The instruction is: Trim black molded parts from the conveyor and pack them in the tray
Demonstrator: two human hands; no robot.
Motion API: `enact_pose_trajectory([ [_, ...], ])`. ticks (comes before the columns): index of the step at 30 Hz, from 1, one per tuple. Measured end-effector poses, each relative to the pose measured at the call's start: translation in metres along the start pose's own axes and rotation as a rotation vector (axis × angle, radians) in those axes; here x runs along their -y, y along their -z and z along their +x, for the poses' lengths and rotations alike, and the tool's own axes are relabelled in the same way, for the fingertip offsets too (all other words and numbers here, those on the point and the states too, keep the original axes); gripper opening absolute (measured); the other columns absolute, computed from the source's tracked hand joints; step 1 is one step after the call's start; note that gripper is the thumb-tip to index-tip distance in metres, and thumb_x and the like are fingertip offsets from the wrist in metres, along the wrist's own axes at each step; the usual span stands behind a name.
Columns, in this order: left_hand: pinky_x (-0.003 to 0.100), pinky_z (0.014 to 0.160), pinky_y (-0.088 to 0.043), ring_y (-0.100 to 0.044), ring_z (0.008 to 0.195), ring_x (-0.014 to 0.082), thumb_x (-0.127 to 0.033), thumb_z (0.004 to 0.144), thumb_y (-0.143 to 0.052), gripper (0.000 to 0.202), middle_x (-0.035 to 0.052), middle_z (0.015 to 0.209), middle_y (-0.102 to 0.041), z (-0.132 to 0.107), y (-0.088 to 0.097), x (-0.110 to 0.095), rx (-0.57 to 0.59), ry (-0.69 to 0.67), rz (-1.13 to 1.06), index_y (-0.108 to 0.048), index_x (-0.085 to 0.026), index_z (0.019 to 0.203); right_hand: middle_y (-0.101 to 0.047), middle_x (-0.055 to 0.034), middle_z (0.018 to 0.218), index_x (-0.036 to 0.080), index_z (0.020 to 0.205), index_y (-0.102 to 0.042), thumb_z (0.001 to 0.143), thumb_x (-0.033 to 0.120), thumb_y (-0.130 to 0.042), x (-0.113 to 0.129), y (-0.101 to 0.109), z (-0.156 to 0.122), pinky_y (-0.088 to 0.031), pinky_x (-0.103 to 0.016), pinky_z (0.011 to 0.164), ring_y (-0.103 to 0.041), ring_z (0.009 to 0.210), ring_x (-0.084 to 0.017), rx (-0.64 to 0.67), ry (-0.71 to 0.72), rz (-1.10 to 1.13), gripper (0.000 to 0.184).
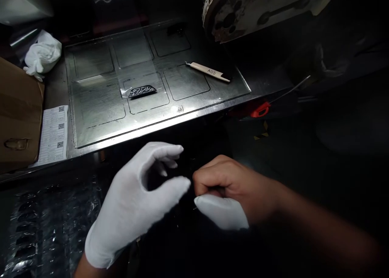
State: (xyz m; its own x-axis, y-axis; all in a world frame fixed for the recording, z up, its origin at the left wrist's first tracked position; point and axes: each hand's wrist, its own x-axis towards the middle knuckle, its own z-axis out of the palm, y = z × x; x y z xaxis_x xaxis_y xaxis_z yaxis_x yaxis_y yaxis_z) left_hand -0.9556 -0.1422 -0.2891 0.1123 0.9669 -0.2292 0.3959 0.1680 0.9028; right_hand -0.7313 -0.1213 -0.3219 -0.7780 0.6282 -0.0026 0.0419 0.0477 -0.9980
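Observation:
My left hand (133, 193), in a white glove, is held in front of the bench edge with its fingers curved and parted, nothing between them. Facing it, my right hand (225, 184) is closed, its thumb covered in white cloth and its fingers bare. Whether it grips anything small is hidden. Beyond both hands, a small black part with a pale pattern (142, 91) rests on a strip of clear film (135, 59). A beige-handled tool marked A05 (209, 71), with a thin metal tip, lies to its right.
A clear sheet (100, 128) with dark outlines covers the metal bench. Crumpled white cloth (44, 53), a cardboard box (20, 112) and printed labels (53, 136) are left. Clear trays (54, 229) stand lower left. A machine part (261, 10) overhangs the right; a red-handled tool (260, 109) is below.

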Motion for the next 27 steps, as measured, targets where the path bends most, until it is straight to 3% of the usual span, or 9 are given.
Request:
enact_pose_trajectory([
  [3,0.029,0.08,-0.06,-0.074,0.089,0.0205,-0.041,0.091,-0.078,0.022,0.0021,0.101,-0.078,0.0,0.002,0.0,-0.249,0.108,-0.13,-0.077,-0.026,0.107,-0.045,0.0061,0.063,0.018,0.068,-0.051,0.093,0.025,-0.068,-0.002,-0.004,0.0,-0.03,-0.02,0.051,-0.039,0.056,-0.007,-0.026,-0.003,0.005,0.031],
  [5,0.027,0.079,-0.059,-0.073,0.082,0.018,-0.043,0.094,-0.075,0.022,0.0013,0.092,-0.078,-0.003,0.003,0.004,-0.337,0.161,-0.215,-0.076,-0.025,0.107,-0.047,0.0056,0.064,0.018,0.068,-0.052,0.093,0.027,-0.069,-0.002,-0.005,-0.001,-0.032,-0.02,0.052,-0.041,0.057,-0.007,-0.039,0.005,0.004,0.031],
  [7,0.024,0.074,-0.056,-0.07,0.076,0.0154,-0.042,0.095,-0.074,0.022,0.0004,0.084,-0.075,-0.009,0.004,0.01,-0.289,0.174,-0.271,-0.076,-0.024,0.107,-0.048,0.0053,0.065,0.018,0.069,-0.054,0.094,0.029,-0.07,-0.003,-0.006,0.0,-0.033,-0.02,0.052,-0.042,0.057,-0.007,-0.047,0.021,0.003,0.031],
  [12,0.024,0.065,-0.051,-0.063,0.07,0.0151,-0.046,0.099,-0.067,0.025,0.0007,0.074,-0.068,-0.032,-0.003,0.028,0.065,0.232,-0.467,-0.076,-0.022,0.101,-0.049,0.0052,0.066,0.017,0.071,-0.057,0.093,0.032,-0.073,-0.003,-0.009,0.0,-0.034,-0.02,0.053,-0.045,0.058,-0.007,-0.048,0.05,0.01,0.03],
  [15,0.025,0.066,-0.049,-0.06,0.067,0.0144,-0.047,0.097,-0.07,0.027,0.0004,0.069,-0.065,-0.046,-0.008,0.032,0.167,0.238,-0.527,-0.077,-0.021,0.093,-0.049,0.0055,0.066,0.017,0.07,-0.057,0.091,0.031,-0.075,-0.002,-0.013,-0.002,-0.033,-0.02,0.053,-0.044,0.058,-0.007,-0.039,0.07,-0.023,0.031],
  [20,0.025,0.069,-0.048,-0.06,0.071,0.0144,-0.04,0.097,-0.071,0.024,0.0003,0.075,-0.067,-0.063,-0.011,0.033,-0.006,0.164,-0.393,-0.074,-0.019,0.085,-0.057,0.005,0.072,0.017,0.079,-0.062,0.088,0.027,-0.079,0.001,-0.021,-0.008,-0.037,-0.018,0.057,-0.05,0.063,-0.007,-0.067,-0.018,-0.069,0.022],
  [22,0.026,0.072,-0.049,-0.061,0.074,0.0153,-0.04,0.097,-0.072,0.024,0.0001,0.077,-0.068,-0.066,-0.008,0.032,-0.068,0.127,-0.33,-0.072,-0.019,0.084,-0.064,0.0029,0.083,0.018,0.092,-0.066,0.09,0.029,-0.079,-0.001,-0.025,-0.009,-0.044,-0.019,0.061,-0.057,0.07,-0.009,-0.137,-0.101,-0.009,0.017],
  [24,0.027,0.074,-0.05,-0.063,0.077,0.0161,-0.038,0.096,-0.072,0.022,0.0006,0.082,-0.069,-0.066,-0.004,0.032,-0.099,0.076,-0.252,-0.072,-0.02,0.084,-0.066,0.0015,0.091,0.02,0.11,-0.068,0.093,0.035,-0.078,-0.004,-0.03,-0.007,-0.049,-0.02,0.063,-0.061,0.071,-0.009,-0.197,-0.137,0.117,0.025],
  [27,0.028,0.079,-0.052,-0.066,0.086,0.0176,-0.027,0.097,-0.071,0.01,0.002,0.093,-0.072,-0.065,0.003,0.035,-0.137,-0.137,-0.073,-0.074,-0.022,0.089,-0.066,0.0018,0.088,0.02,0.116,-0.07,0.093,0.041,-0.078,-0.008,-0.036,-0.001,-0.05,-0.019,0.059,-0.06,0.063,-0.007,-0.22,-0.119,0.271,0.032],
])
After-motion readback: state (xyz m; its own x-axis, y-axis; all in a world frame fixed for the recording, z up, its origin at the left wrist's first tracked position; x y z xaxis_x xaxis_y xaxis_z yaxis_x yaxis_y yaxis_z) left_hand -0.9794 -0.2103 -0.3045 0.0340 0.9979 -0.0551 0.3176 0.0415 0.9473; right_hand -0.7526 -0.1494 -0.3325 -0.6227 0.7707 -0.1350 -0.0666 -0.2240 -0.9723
